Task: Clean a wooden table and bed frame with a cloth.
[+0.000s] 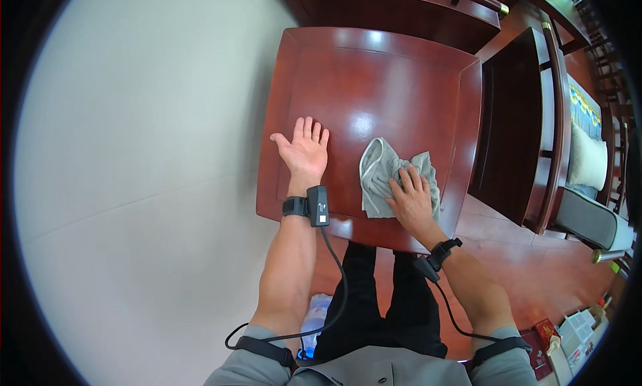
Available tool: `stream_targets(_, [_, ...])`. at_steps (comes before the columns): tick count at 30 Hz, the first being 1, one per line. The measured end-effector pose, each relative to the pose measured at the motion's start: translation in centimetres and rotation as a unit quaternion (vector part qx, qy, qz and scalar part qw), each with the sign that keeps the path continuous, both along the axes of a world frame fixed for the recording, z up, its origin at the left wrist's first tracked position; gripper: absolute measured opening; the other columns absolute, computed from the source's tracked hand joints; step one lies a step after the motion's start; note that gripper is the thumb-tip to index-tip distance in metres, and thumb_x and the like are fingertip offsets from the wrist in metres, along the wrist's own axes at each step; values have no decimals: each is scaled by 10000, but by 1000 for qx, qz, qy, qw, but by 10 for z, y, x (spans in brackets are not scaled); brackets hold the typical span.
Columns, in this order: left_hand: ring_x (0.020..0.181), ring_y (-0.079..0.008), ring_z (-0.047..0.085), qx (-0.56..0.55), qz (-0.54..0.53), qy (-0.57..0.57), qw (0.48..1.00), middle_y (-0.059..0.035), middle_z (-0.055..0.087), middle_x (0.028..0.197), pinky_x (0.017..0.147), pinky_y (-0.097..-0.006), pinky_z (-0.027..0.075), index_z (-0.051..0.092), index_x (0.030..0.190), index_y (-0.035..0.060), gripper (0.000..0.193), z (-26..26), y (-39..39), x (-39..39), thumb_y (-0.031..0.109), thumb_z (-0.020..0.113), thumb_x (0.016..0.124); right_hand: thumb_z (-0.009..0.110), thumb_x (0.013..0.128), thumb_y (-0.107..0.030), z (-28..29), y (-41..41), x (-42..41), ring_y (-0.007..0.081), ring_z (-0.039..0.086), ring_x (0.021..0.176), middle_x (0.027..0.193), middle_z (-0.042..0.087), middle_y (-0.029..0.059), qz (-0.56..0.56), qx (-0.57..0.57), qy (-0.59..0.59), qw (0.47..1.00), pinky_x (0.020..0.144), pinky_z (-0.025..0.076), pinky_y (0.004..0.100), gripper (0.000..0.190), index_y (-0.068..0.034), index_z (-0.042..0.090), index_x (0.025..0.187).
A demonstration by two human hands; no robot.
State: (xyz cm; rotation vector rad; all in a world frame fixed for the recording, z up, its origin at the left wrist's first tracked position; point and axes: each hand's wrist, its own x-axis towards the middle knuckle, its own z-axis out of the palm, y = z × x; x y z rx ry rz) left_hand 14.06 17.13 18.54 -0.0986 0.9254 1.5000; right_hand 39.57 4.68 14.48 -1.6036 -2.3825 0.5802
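Observation:
A glossy red-brown wooden table (351,90) stands in front of me, with light glinting on its top. Crumpled on its near right part lies a grey cloth (377,178) with a pale edging. My right hand (414,198) rests palm down on the cloth, fingers spread a little. My left hand (303,153) is palm up over the left side of the table, fingers apart and nothing in it. Each wrist wears a black strap with a small black device and a cable.
A dark wooden cabinet or seat (391,15) stands beyond the table's far edge. To the right is a wooden sofa (511,135) with a white cushion (588,158). A pale wall (140,135) rises at left. Boxes (577,336) lie at lower right.

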Motion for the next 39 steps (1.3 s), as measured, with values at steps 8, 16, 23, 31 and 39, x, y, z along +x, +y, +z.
stream_targets(8, [1565, -315, 18, -11, -22, 19, 1000, -135, 28, 1695, 1271, -454, 65, -6, 1616, 66, 983, -12, 3, -9, 777, 176, 962, 738, 838, -231, 22, 0, 1, 393, 346, 1429, 1440, 469, 197, 49, -18, -34, 998, 1151, 288, 559, 505, -94, 609, 1306])
stream_targets(16, [1556, -331, 98, -32, -70, 101, 992, -189, 117, 1675, 1267, -455, 112, 92, 1604, 15, 947, -22, 18, -3, 727, 223, 996, 750, 828, -262, -6, 42, 2, 369, 359, 1425, 1463, 458, 170, 108, 10, 3, 994, 1184, 267, 540, 547, -105, 602, 1331])
stream_targets(23, [1458, -361, 355, 12, -293, 751, 591, -225, 477, 1503, 1187, -469, 308, 550, 1414, 21, 554, -40, 40, -31, 383, 592, 997, 721, 854, -222, -29, 105, 25, 354, 375, 1422, 1478, 462, 155, -14, 59, -14, 998, 1191, 273, 516, 514, -91, 602, 1337])
stream_targets(31, [1435, -428, 352, 70, -284, 905, 309, -207, 457, 1517, 1187, -544, 272, 526, 1436, 58, 524, -80, 46, -75, 319, 581, 985, 664, 886, -130, -39, 76, 94, 402, 356, 1434, 1533, 408, 213, -188, 80, -55, 977, 1184, 300, 502, 492, -10, 569, 1353])
stream_targets(39, [1452, -412, 335, 45, -234, 929, 285, -181, 426, 1548, 1202, -557, 237, 500, 1470, 94, 506, -98, 39, -67, 317, 498, 1016, 685, 784, -8, -29, -12, 16, 473, 311, 1454, 1559, 352, 255, -157, -19, 32, 987, 1194, 286, 536, 570, 13, 571, 1342])
